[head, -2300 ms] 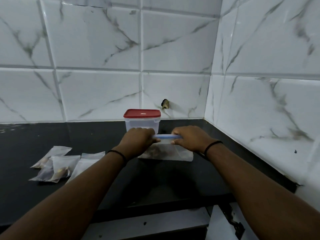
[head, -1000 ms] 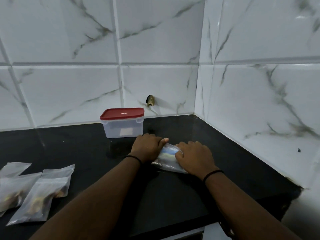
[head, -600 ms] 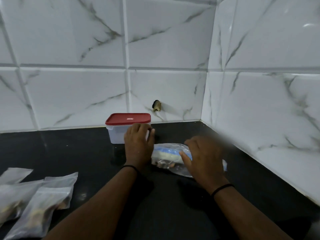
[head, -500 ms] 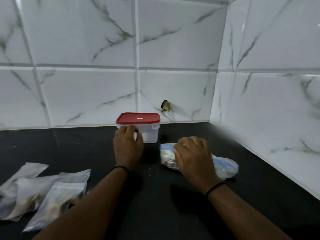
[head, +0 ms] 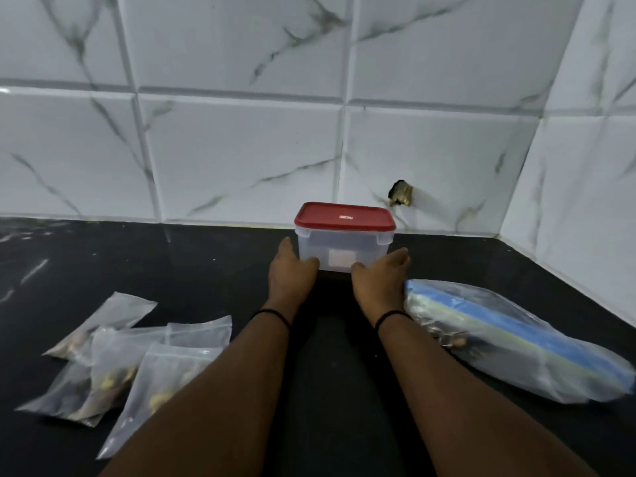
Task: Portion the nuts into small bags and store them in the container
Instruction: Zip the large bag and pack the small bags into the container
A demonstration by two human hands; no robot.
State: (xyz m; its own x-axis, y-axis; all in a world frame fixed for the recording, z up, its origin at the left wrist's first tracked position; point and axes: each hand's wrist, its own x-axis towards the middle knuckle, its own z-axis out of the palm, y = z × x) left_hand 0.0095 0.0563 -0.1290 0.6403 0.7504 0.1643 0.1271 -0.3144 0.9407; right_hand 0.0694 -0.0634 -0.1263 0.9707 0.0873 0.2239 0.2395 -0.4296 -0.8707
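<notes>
A clear plastic container point(head: 344, 245) with a red lid point(head: 344, 216) stands closed on the black countertop near the back wall. My left hand point(head: 290, 273) grips its lower left corner, with the thumb on the front face. My right hand point(head: 378, 277) grips the lower right corner in the same way. To the right of my right forearm lies a large zip bag with a blue strip point(head: 509, 342), on its side, with nuts inside. Several small clear bags holding nuts point(head: 137, 352) lie overlapping at the left.
The black countertop point(head: 172, 263) ends at white marble-pattern tiled walls at the back and on the right, which form a corner. A small brass fitting point(head: 401, 193) sticks out of the back wall just behind the container.
Both hands let go of the large zip bag, which now lies to the right. The left hand reached the container first, then the right hand joined it on the other side.
</notes>
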